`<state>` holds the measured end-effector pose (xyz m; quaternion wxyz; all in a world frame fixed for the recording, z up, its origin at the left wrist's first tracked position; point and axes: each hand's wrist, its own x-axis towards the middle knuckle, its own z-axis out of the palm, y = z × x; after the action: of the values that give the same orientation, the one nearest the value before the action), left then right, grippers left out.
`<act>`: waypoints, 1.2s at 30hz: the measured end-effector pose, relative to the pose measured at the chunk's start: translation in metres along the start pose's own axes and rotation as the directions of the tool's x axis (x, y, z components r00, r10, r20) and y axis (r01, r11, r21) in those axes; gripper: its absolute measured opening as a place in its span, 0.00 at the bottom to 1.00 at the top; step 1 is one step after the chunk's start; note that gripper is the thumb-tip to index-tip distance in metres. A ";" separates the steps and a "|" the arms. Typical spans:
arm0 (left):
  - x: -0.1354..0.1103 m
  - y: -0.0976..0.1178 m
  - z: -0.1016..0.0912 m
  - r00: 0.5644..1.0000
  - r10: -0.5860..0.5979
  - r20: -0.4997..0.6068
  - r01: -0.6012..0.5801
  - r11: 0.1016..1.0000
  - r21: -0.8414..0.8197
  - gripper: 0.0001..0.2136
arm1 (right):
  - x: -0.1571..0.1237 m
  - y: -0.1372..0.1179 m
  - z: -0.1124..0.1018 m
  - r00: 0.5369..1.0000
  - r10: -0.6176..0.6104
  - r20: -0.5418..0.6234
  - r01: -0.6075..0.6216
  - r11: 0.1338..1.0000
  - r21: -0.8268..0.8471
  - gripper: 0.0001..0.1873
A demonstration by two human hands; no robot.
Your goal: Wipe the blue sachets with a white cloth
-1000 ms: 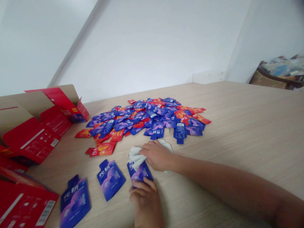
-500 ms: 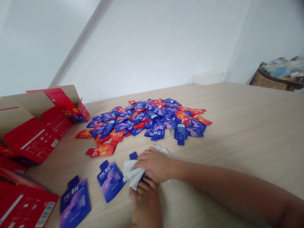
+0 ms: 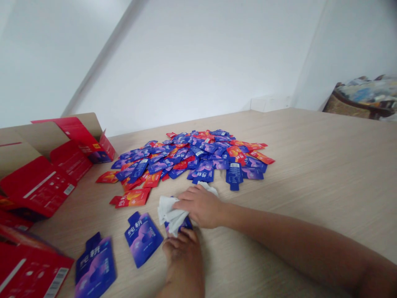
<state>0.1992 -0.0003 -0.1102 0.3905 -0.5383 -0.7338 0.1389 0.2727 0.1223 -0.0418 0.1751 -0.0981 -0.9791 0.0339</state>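
My right hand (image 3: pixel 203 205) grips a crumpled white cloth (image 3: pixel 171 214) and presses it over a purple pouch (image 3: pixel 182 226) lying on the table. Much of that pouch is hidden under the cloth. At its near edge, my left hand (image 3: pixel 182 254) has its fingers curled and closed on the pouch. Another purple pouch (image 3: pixel 143 240) lies face up just left of my hands. Farther left is a similar purple pouch (image 3: pixel 96 267) with its spout tab pointing away from me.
A heap of purple and red pouches (image 3: pixel 189 155) spreads across the middle of the wooden table (image 3: pixel 294 174). One red pouch (image 3: pixel 132 198) lies at the heap's near left. Opened red cartons (image 3: pixel 40 186) stand along the left side. A white wall (image 3: pixel 201 62) rises behind.
My right hand has pushed the cloth slightly away from me over the pouch. More of the pouch's near part shows, while its far tab is now covered. The camera view has shifted slightly.
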 end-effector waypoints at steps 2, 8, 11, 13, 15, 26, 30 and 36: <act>0.001 0.000 0.001 0.999 0.002 0.046 0.002 0.997 -0.077 0.13 | 0.002 -0.003 0.003 0.994 -0.085 0.063 0.085 0.996 0.001 0.19; 0.002 0.003 0.002 0.998 -0.009 0.056 0.008 1.000 0.014 0.13 | 0.004 0.006 0.013 0.994 0.008 0.111 -0.006 1.000 -0.022 0.19; 0.002 0.004 0.006 0.999 -0.013 0.046 0.009 0.997 0.079 0.13 | 0.003 0.014 0.013 0.987 0.133 0.094 -0.129 0.990 -0.052 0.19; 0.003 0.004 0.008 0.999 -0.009 0.052 0.006 0.998 0.060 0.14 | 0.002 0.017 0.010 0.978 0.195 0.072 -0.191 0.980 -0.055 0.19; 0.004 0.004 0.009 0.999 -0.015 0.043 0.013 0.999 0.042 0.14 | 0.001 0.015 0.005 0.978 0.205 0.040 -0.203 0.979 -0.035 0.19; 0.005 0.005 0.004 0.999 -0.035 0.000 0.035 0.999 0.029 0.13 | 0.005 0.000 0.017 0.996 -0.015 0.086 0.016 1.000 -0.010 0.18; 0.004 0.002 0.000 1.000 -0.005 0.013 0.003 0.994 0.110 0.13 | 0.005 0.011 0.016 0.989 0.123 0.079 -0.121 0.992 -0.035 0.19; 0.002 0.003 0.001 1.000 0.002 0.022 -0.005 0.993 0.122 0.13 | 0.002 0.012 0.005 0.980 0.199 0.003 -0.199 0.980 0.005 0.21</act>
<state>0.2001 0.0032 -0.1122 0.4143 -0.5133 -0.7272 0.1899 0.2714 0.1344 -0.0465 0.1698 -0.1951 -0.9644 0.0541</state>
